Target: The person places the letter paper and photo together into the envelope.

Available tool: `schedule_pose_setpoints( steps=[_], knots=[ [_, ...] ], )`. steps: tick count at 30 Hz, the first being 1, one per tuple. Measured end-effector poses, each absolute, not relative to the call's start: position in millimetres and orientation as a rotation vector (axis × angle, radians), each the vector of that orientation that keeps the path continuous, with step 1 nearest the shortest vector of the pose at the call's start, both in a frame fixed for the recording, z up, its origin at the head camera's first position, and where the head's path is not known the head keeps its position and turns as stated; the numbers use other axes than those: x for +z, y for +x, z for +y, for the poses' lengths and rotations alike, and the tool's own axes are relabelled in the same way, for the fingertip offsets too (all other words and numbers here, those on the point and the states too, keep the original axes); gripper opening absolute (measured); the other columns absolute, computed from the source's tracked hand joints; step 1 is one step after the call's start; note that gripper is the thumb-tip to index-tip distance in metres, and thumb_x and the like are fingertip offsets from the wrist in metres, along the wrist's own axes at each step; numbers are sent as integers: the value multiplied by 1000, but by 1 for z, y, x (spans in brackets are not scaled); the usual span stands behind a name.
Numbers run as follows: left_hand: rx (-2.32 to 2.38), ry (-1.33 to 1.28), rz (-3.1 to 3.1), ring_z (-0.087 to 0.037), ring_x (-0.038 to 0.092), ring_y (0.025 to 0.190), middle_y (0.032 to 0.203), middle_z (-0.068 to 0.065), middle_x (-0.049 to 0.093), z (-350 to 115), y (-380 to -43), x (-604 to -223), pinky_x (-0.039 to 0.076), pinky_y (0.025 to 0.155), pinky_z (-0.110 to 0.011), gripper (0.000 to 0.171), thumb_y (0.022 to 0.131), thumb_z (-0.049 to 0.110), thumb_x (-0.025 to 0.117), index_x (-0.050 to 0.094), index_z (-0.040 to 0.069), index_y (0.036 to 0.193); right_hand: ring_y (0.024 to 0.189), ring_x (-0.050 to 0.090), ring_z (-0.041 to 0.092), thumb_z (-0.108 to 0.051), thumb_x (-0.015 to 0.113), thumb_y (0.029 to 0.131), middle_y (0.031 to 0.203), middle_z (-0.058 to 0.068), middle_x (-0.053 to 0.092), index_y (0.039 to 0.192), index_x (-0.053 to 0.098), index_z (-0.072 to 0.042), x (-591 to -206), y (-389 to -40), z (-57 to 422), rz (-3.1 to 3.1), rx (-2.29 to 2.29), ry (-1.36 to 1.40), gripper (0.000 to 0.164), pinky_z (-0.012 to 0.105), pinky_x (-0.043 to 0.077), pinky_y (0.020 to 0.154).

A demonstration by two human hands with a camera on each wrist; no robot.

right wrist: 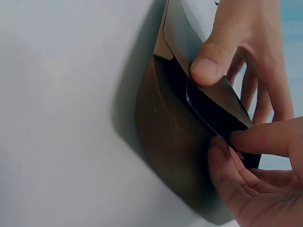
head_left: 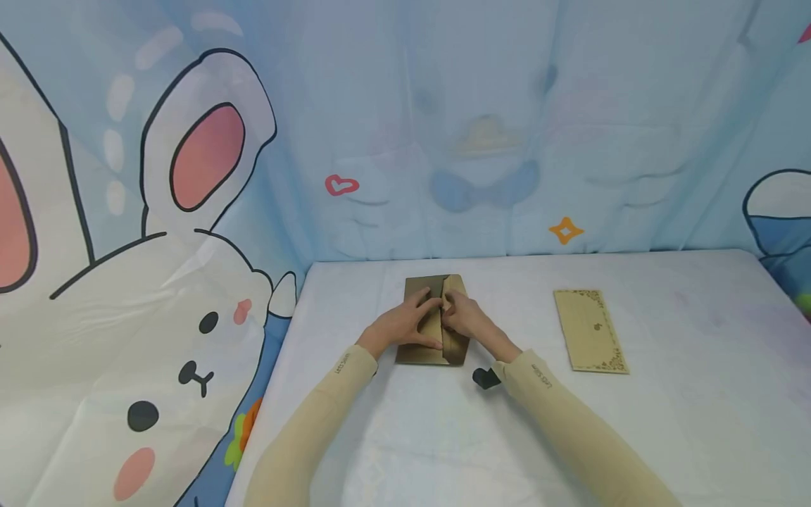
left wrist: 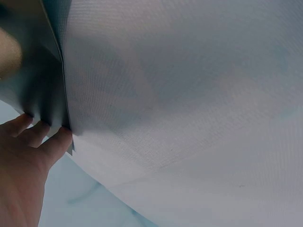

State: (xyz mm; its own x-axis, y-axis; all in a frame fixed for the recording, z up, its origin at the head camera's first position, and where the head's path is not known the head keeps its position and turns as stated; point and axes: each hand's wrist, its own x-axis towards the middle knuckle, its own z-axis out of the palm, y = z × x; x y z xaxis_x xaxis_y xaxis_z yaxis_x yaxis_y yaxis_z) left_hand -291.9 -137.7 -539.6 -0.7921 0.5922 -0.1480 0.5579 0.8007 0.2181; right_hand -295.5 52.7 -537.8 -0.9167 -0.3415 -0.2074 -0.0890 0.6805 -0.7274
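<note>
At the mouth of the gold envelope (head_left: 455, 348), the right hand (head_left: 466, 317) pinches an edge between its fingers; the left hand (head_left: 405, 324) presses, fingers spread. On the counter (head_left: 405, 436), the envelope seems light, easily creased, best held by its edges.

The envelope (head_left: 455, 346) is hemmed in, left hand (head_left: 402, 324) across its left half, right hand (head_left: 467, 317) on its right! Nearer than the envelope, a lane between sleeves (head_left: 323, 415), a black piece (head_left: 486, 378) jutting in; right of the envelope, open counter (head_left: 516, 303) up to the card (head_left: 591, 331); behind it, thin strip, then curtain (head_left: 488, 98).
</note>
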Motion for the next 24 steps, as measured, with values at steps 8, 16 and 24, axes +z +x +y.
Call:
schedule_pose_setpoints(
  steps=[8,16,24],
  knots=[
    [245,895,2769,-28,32,135,154,-11,11,-137,-294,-531,41,100,-41,95,68,70,60,21,32,145,87,61,20,-17,55,90,106,14,63,139,33,1,-531,-288,78,2571,-1108,-410,56,28,49,66],
    [241,886,2774,-28,33,135,154,-12,12,-136,-291,-530,42,99,-42,94,68,70,61,23,32,145,99,61,25,-37,48,95,115,15,60,140,34,-5,-520,-276,106,2652,-1017,-478,57,38,50,77],
    [262,859,2767,-27,31,136,154,-9,9,-135,-289,-534,41,100,-41,93,68,68,62,22,34,145,112,55,32,-40,49,94,125,19,56,140,35,-4,-517,-265,126,2677,-1007,-514,60,45,48,87]
  ],
)
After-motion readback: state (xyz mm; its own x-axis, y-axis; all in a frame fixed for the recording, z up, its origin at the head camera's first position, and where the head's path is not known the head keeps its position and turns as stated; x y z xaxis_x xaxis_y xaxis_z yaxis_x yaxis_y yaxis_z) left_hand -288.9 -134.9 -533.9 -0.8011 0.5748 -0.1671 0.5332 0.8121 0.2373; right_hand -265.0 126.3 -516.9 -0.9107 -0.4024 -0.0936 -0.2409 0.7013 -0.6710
